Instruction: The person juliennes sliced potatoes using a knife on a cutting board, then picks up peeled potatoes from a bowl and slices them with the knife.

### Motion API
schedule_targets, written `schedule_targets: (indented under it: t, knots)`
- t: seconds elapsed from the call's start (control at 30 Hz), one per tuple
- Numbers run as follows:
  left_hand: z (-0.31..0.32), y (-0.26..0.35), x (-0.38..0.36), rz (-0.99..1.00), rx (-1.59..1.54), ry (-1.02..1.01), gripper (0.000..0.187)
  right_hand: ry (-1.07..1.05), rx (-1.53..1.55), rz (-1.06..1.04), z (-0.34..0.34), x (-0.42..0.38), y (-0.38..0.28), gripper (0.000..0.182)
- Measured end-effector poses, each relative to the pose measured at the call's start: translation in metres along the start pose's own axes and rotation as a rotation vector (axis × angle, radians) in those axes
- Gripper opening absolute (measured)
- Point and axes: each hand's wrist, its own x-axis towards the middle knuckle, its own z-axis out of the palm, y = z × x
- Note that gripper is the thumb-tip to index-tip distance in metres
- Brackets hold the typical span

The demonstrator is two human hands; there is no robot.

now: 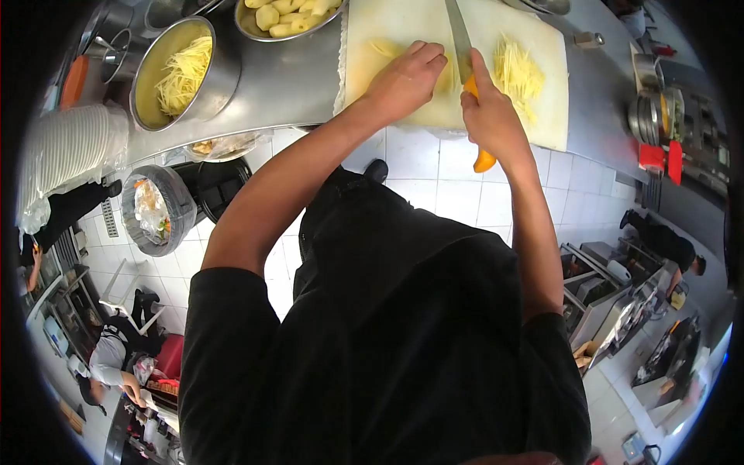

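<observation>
My right hand (490,116) is wrapped round the orange handle of a knife (459,39), whose blade points away from me over the white cutting board (480,15). Just left of the blade, my left hand (407,80) rests with curled fingers on yellow slices (385,48), partly hidden beneath it. A pile of thin yellow shreds (518,74) lies on the board to the right of the knife. More shreds (186,77) fill part of a deep metal pot (225,85) on the left, and peeled potatoes (287,15) sit in a metal bowl (310,32) at the top.
Stacked plates in plastic (70,155) stand at the left. Below the steel counter (271,85) is a lined waste bin (188,213). A small container (589,39) and a red object (663,159) are at the right. Other people are in the background on both sides.
</observation>
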Motion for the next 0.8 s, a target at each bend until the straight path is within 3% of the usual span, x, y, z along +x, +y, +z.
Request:
schedule_targets:
  t: [0.27,0.67,0.8]
  knots:
    - [0.007,0.000,0.001,0.042,-0.020,0.084,0.023,0.022,0.005,0.031,-0.003,-0.046,-0.009,0.065]
    - [0.004,0.001,0.000,0.027,0.013,0.024,0.022,0.071,0.050,-0.078,-0.001,-0.020,0.013,0.063]
    - [0.002,0.001,0.000,0.022,0.027,0.037,0.019,-0.017,0.181,0.069,-0.025,-0.021,-0.006,0.061]
